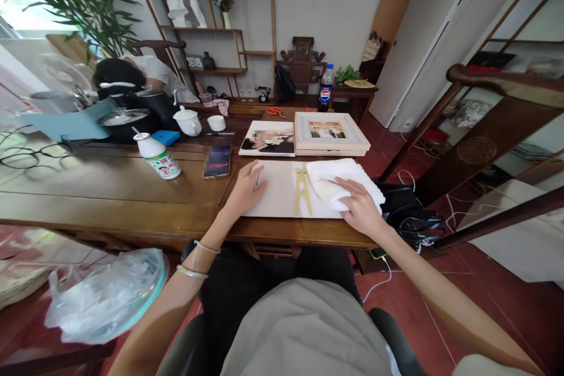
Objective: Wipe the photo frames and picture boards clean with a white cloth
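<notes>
A pale flat board (277, 197), with a wooden stand piece (302, 191) on it, lies on the near edge of the wooden table (132, 188). My left hand (247, 188) rests flat on the board's left part, fingers stretched out. My right hand (362, 207) presses on a white cloth (339, 183) that covers the board's right end, fingers curled over the cloth. Behind the board lie a photo print (268, 138) and a framed picture (331, 133).
A phone (217, 160) and a small white bottle (158, 155) lie left of the board. Teapot, cups, kettles and a fan stand further left. A Pepsi bottle (326, 89), scissors (274, 111) and shelves are at the back. A plastic bag (106, 294) sits near left. Cables and a black bag lie at the right.
</notes>
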A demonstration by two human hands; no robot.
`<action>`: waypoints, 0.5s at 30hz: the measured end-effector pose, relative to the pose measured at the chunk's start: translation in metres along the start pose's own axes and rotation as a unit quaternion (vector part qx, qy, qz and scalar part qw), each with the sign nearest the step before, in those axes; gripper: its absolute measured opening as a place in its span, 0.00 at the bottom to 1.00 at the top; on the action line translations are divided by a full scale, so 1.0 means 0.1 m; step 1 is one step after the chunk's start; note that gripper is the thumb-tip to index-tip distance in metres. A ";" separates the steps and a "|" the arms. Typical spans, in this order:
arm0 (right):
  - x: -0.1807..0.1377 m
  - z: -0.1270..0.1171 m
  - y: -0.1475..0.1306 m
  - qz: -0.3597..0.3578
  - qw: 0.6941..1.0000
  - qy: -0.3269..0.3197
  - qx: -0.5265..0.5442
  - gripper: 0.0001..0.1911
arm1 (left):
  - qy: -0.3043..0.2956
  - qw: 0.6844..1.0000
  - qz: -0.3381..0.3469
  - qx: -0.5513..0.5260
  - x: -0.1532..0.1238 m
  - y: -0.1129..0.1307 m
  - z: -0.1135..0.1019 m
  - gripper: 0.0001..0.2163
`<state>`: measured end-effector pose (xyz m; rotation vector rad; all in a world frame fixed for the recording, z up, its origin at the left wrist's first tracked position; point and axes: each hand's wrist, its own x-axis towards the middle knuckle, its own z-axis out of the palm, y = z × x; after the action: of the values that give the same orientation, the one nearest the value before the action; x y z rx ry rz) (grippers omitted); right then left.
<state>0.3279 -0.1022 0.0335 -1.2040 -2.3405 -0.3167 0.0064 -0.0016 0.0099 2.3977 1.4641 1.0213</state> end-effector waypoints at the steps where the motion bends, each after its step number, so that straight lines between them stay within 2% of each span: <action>1: 0.00 -0.02 0.00 0.002 1.000 -0.001 -0.005 0.13 | -0.024 0.999 0.036 -0.015 0.01 -0.01 0.03 0.20; 3: 0.00 -0.07 0.03 0.013 1.000 0.017 -0.022 0.10 | -0.067 0.995 0.066 -0.034 0.02 -0.04 0.07 0.21; 7: 0.08 -0.18 0.11 0.031 0.994 0.082 -0.064 0.10 | -0.112 0.992 0.036 -0.044 0.04 -0.07 0.06 0.23; 10: 0.21 -0.16 0.18 0.015 0.997 0.027 -0.068 0.13 | -0.114 0.991 0.032 -0.057 0.04 -0.08 0.04 0.23; 12: 0.30 -0.08 0.22 0.019 0.998 -0.024 -0.048 0.13 | -0.110 0.991 0.036 -0.062 0.04 -0.09 0.04 0.23; 15: 0.42 0.08 0.30 0.030 0.998 -0.057 -0.014 0.11 | -0.109 0.991 0.041 -0.063 0.03 -0.10 0.05 0.24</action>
<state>0.3287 -0.0518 0.0481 -1.3363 -2.3977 -0.2669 0.0034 0.0067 0.0028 2.4080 1.2013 0.8092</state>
